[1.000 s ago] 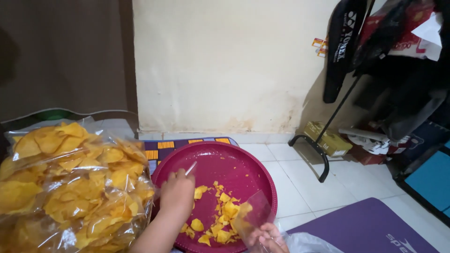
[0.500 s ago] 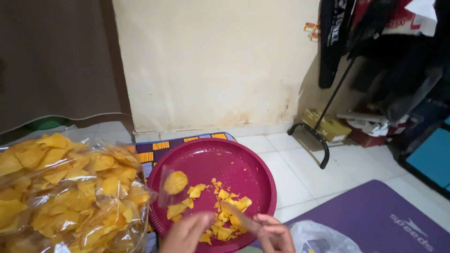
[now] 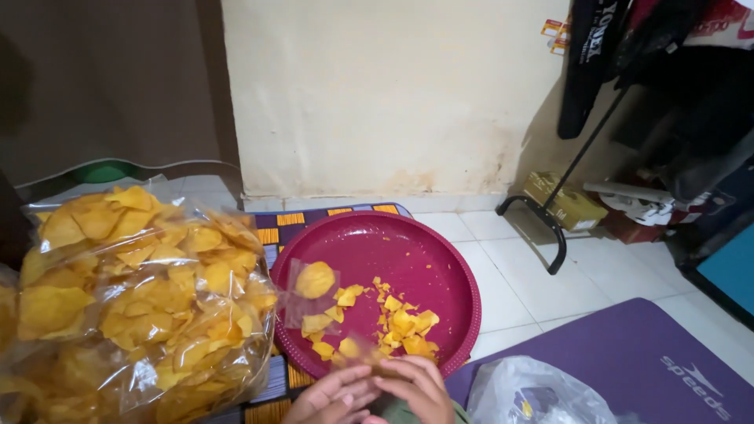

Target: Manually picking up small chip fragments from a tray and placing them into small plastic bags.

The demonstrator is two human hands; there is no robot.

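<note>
A round maroon tray (image 3: 440,259) lies on the floor with several broken yellow chips (image 3: 404,320) in its near half. A small clear plastic bag (image 3: 312,290) with a chip in it rests on the tray's left side. At the bottom edge, my left hand (image 3: 334,396) and my right hand (image 3: 416,386) meet over the tray's near rim. Their fingers pinch another small clear bag (image 3: 355,350), which is blurred and seems to hold a few chips.
A large clear sack of yellow chips (image 3: 133,298) stands left, touching the tray. A patterned mat (image 3: 290,221) lies under the tray. A purple mat (image 3: 628,361) and a crumpled white plastic bag (image 3: 526,392) lie right. A black rack foot (image 3: 550,228) and a cardboard box (image 3: 567,206) stand by the wall.
My left hand left the tray's middle and came back to join my right hand at the near rim. A small bag with a chip now lies on the tray's left. The view shifted.
</note>
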